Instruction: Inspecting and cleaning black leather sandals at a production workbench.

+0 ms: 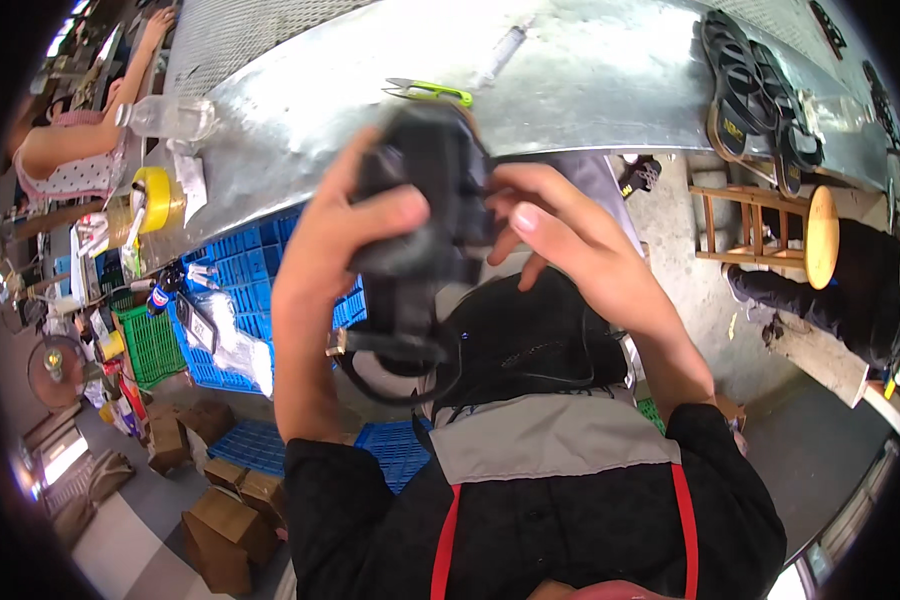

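Note:
A black strappy sandal [415,240], smeared by motion, hangs upright in front of my chest. My left hand [355,215] is closed round its left side, the thumb lying across the front. Low on the sandal, a loose ankle strap [400,395] loops down, and a small metal buckle [338,342] juts out to the left. At the sandal's right edge is my right hand [555,225], its fingers bent and apart; whether the fingertips touch the straps I cannot tell. Beyond the sandal, thread snips [430,92] with yellow-green handles lie on the metal table [320,75].
A clear tube [505,52] lies farther back. Black sandals [755,95] stand at the table's right end, near a wooden stool [820,235]. At left are a plastic bottle [170,118], yellow tape [153,197], a blue crate [240,265] and another person's arm [80,150].

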Demonstrator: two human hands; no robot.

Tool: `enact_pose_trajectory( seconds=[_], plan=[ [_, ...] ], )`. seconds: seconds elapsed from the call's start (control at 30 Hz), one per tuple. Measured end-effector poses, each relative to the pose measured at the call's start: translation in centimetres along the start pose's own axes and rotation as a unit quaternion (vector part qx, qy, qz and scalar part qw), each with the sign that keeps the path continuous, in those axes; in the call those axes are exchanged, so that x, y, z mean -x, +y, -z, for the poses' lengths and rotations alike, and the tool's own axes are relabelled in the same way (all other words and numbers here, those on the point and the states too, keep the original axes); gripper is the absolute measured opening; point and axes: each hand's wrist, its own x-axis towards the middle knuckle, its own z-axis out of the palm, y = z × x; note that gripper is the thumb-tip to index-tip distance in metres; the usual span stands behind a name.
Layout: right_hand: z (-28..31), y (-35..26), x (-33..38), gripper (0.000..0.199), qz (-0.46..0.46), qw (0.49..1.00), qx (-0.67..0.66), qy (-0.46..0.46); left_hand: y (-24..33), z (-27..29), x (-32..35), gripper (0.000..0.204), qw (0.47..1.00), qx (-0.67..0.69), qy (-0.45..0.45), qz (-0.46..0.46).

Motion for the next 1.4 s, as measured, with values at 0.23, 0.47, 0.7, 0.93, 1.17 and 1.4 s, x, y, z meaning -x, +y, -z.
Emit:
enact_pose_trajectory(
  seconds=[0.23,0.47,0.7,0.93,1.17,1.4],
  plan=[
    [1.7,3.9,-1.7,0.034,-0.101,0.991,-0.079,0.030,-5.1,-0.3,-0.2,0.059,0.988,-0.017,-0.111,0.105],
    [4.3,7.0,-2.7,0.032,-0.143,0.984,-0.060,0.088,-15.1,3.3,7.1,0.069,0.967,0.171,-0.016,0.188],
    [3.9,7.0,-3.0,0.032,-0.155,0.973,-0.113,0.132,-12.6,-1.3,10.6,0.080,0.974,0.170,0.106,0.109],
    [3.2,7.2,-3.1,0.030,-0.185,0.959,-0.135,0.165,-11.2,-4.5,11.6,0.066,0.966,-0.008,0.222,0.132],
    [1.4,7.0,-3.0,0.027,-0.199,0.946,-0.141,0.214,-10.2,-3.7,10.5,0.043,0.950,-0.062,0.277,0.133],
    [2.4,6.6,-3.5,0.028,-0.203,0.953,-0.141,0.174,-10.5,-2.1,9.7,0.046,0.961,-0.040,0.232,0.143]
  ],
)
